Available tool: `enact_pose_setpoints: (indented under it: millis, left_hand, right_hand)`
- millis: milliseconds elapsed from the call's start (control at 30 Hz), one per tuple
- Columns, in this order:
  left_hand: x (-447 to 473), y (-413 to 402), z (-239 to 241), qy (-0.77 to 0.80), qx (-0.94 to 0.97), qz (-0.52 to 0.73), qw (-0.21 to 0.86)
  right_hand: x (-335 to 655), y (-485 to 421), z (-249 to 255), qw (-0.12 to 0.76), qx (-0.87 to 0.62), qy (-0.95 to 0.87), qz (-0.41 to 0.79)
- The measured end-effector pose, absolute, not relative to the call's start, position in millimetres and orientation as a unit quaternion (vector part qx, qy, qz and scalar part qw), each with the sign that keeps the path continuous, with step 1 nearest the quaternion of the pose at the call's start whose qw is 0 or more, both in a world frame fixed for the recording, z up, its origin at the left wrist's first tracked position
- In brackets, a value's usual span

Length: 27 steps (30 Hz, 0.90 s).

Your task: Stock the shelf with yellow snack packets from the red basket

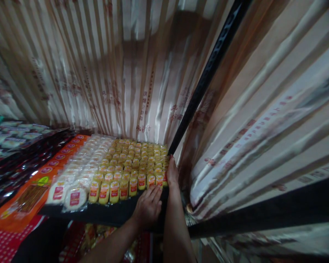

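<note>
Rows of small yellow packaged cakes [123,186] with red and yellow labels stand packed together on a dark shelf [109,213]. My left hand [149,204] is at the front right of these rows, its fingers stretched out against the lowest packs. Along the right side of the block lies my right hand [172,171], extended and seen edge-on beside the last column; some of its fingers are hidden. Neither hand is wrapped around a pack. Left of the yellow packs sit columns of round white wrapped cakes [75,197].
Orange snack packets [33,190] and dark shiny packets [16,170] lie farther left. A black pole [203,84] rises slantwise beside my right hand. Printed pleated sheeting [134,80] hangs behind and to the right. Below is red checked cloth [9,241].
</note>
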<state>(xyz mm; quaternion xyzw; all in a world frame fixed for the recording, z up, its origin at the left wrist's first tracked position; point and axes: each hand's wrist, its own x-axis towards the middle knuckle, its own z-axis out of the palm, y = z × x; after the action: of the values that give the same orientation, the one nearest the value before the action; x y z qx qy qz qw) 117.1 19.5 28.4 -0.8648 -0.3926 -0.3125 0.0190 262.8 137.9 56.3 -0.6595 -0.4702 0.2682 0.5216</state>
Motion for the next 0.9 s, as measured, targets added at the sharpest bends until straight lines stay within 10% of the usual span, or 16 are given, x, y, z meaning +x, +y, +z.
enact_pose_setpoints:
  millis: [900]
  left_hand:
    - [55,-49,30,-0.36,-0.881,-0.283,-0.122]
  right_hand:
    - [163,-82,34,0.604,-0.64,-0.44,0.178]
